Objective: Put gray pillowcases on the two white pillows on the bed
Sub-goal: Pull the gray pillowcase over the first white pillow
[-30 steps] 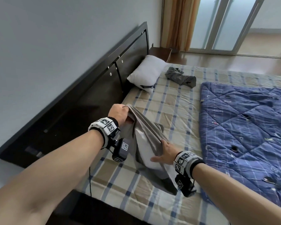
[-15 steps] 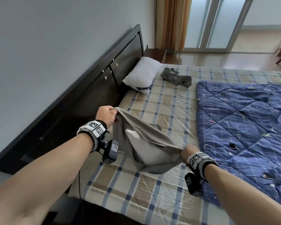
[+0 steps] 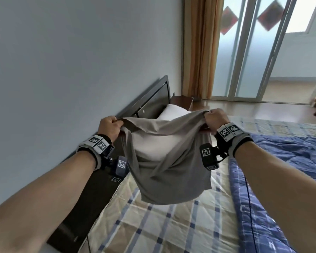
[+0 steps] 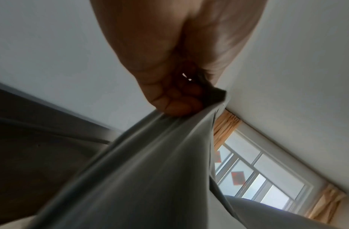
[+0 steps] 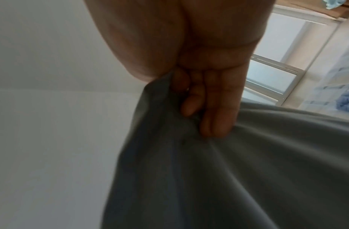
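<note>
A gray pillowcase [image 3: 171, 172] hangs in the air above the bed with a white pillow [image 3: 151, 148] showing inside its open mouth. My left hand [image 3: 109, 127] grips the left corner of the opening, my right hand [image 3: 214, 118] grips the right corner. In the left wrist view curled fingers [image 4: 177, 106] pinch the gray pillowcase [image 4: 142, 170]. In the right wrist view fingers [image 5: 215, 111] clutch bunched gray pillowcase [image 5: 228, 178] fabric. The second white pillow [image 3: 173, 112] lies against the headboard behind the pillowcase, mostly hidden.
The dark headboard [image 3: 150, 99] runs along the wall at left. A plaid sheet [image 3: 171, 225] covers the mattress, with a blue quilt [image 3: 290, 170] on the right. A nightstand [image 3: 182, 103], curtain [image 3: 201, 48] and glass sliding doors [image 3: 263, 52] stand beyond.
Both hands lifted the pillowcase with the pillow off the mattress into the air. My right hand moved from the lower edge up to the opening's right corner.
</note>
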The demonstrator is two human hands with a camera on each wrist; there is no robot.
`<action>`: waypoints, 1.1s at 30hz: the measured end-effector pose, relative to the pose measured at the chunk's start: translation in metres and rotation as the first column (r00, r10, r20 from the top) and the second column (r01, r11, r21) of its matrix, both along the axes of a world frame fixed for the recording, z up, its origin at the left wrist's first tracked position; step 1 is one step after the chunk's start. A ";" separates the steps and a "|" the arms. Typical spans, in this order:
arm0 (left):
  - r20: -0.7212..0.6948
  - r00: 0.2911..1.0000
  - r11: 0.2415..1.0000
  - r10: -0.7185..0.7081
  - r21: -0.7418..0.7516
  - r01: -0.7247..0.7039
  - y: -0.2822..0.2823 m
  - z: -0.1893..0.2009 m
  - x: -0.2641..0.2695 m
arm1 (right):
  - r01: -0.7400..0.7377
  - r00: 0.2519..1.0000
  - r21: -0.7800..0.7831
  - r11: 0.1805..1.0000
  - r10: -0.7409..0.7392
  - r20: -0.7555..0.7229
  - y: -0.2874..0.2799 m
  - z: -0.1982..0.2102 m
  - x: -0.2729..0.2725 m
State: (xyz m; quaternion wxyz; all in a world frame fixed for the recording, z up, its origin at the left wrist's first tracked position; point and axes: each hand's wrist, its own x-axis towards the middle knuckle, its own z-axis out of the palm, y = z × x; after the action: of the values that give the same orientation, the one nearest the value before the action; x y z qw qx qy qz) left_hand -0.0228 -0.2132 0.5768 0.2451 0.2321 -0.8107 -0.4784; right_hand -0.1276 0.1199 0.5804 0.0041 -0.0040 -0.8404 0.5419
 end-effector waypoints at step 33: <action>0.815 0.518 0.935 -0.260 0.079 0.346 -0.058 -0.201 -0.008 | 0.137 0.986 0.265 0.954 -0.158 0.060 -0.066 -0.088 -0.038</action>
State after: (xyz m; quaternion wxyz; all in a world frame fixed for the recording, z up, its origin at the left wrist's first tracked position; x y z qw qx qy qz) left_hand -0.0312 -0.2708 0.3762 -0.2314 0.2690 -0.8804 -0.3147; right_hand -0.1658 0.0535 0.4928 0.0111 -0.0882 -0.9010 0.4245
